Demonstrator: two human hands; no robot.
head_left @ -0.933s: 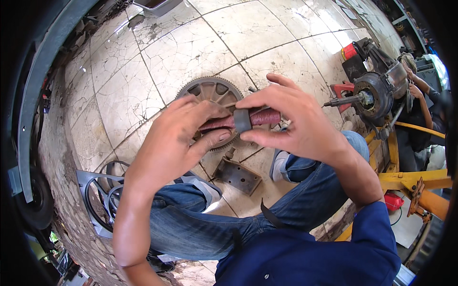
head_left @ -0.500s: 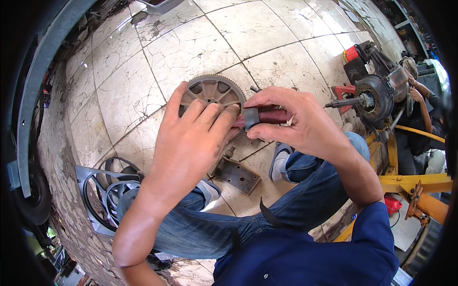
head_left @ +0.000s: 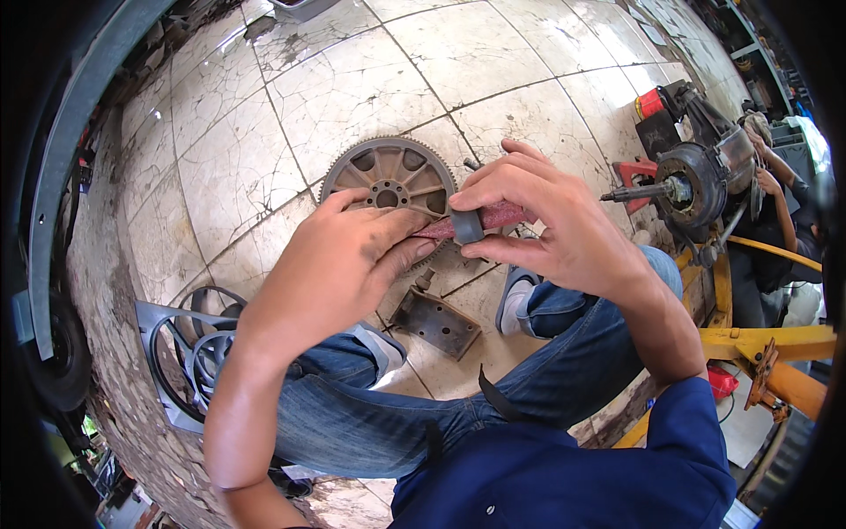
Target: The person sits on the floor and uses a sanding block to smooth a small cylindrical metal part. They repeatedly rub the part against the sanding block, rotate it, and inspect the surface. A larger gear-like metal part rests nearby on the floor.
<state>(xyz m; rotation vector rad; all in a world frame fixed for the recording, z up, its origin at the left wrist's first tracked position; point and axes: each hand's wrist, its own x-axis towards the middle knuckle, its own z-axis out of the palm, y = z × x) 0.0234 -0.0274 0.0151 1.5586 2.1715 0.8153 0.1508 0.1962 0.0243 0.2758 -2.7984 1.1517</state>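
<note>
A dark grey ring sits around a rolled or folded reddish strip with a rough, sandpaper-like surface. My right hand grips the ring between thumb and fingers, while the strip's right end runs back under its palm. At the other end, my left hand pinches the strip between thumb and fingers. Beneath and just beyond my hands, a round toothed flywheel with a spoked centre lies flat on the tiles. A rusty metal bracket with holes rests on the floor between my feet.
A grey fan shroud lies by my left knee. To the right stand an axle and hub assembly and a yellow metal frame. Another person's arm reaches in at the far right. A dark tyre is at the left.
My left hand has drawn back toward me and turned, uncovering the flywheel's centre; its fingers now pinch the strip's left end. My right hand and the ring have barely moved.
</note>
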